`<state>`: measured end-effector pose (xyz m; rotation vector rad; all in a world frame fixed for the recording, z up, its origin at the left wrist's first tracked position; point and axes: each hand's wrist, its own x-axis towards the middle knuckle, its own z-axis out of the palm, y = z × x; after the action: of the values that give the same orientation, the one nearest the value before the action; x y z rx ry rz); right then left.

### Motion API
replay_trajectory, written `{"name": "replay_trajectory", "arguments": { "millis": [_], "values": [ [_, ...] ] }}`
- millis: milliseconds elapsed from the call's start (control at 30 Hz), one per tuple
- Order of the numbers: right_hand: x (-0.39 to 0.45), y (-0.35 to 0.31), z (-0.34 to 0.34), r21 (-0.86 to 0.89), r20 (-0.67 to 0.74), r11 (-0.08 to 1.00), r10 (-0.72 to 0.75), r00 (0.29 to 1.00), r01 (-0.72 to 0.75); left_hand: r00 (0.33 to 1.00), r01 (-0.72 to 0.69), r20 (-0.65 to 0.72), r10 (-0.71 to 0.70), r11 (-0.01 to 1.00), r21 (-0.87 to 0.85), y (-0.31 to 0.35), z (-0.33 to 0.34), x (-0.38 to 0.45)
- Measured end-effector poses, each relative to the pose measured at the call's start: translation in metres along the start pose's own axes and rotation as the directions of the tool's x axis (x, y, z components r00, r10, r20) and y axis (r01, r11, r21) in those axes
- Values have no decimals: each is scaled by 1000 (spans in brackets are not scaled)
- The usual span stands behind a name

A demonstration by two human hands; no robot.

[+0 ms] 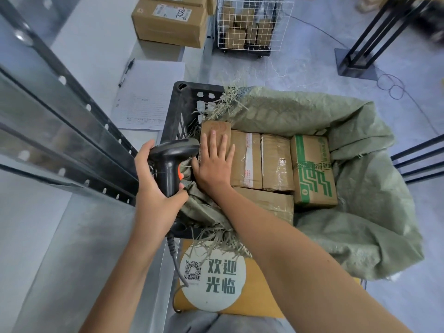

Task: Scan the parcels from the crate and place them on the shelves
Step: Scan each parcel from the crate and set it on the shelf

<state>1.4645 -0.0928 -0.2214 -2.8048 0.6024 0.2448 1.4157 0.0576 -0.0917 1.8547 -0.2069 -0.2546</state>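
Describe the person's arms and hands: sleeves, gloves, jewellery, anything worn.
Both forearms are bare to the frame's bottom edge; no sleeves show. The left hand and right hand have no gloves, rings, watch or bands. Fingernails are short and unpainted. No markings are visible.

Under the flat right hand (213, 162) a plain brown cardboard parcel (216, 131) is showing a matt, slightly rough face. Just right of that hand, two brown cardboard parcels wrapped in clear tape (262, 162) are glinting where the tape is glossy and wrinkled; farther right, a green-printed cardboard box (312, 171) is looking matt. A coarse green woven plastic sack (348, 164) is lying around them, its edges fraying into loose strands. The left hand (153, 188) is gripping a black plastic barcode scanner (171, 162), smooth with a dull sheen. Beyond it, the black perforated plastic crate (182, 109) is looking matt. Left of that hand, grey metal shelf rails (72, 131) are shining smoothly.
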Motion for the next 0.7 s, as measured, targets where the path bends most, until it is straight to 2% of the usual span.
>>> {"name": "replay_trajectory", "arguments": {
  "millis": [167, 433, 567, 700],
  "values": [
    [-6, 18, -20, 18, 45, 999, -46, 998, 46, 994, -103, -18, 105, 993, 64, 10, -2, -4],
    [-37, 59, -71, 88, -26, 991, -99, 995, 101, 985, -136, -84, 151, 976, 169, 26, 7, -18],
    [-55, 66, -94, 129, -122, 969, -198, 973, 213, 959, -151, -206, 194, 967, 206, 48, 21, -42],
    [-88, 67, -113, 170, -195, 916, -331, 923, 364, 899, -176, -361, 249, 959, 223, 72, 37, -84]
  ]
}}
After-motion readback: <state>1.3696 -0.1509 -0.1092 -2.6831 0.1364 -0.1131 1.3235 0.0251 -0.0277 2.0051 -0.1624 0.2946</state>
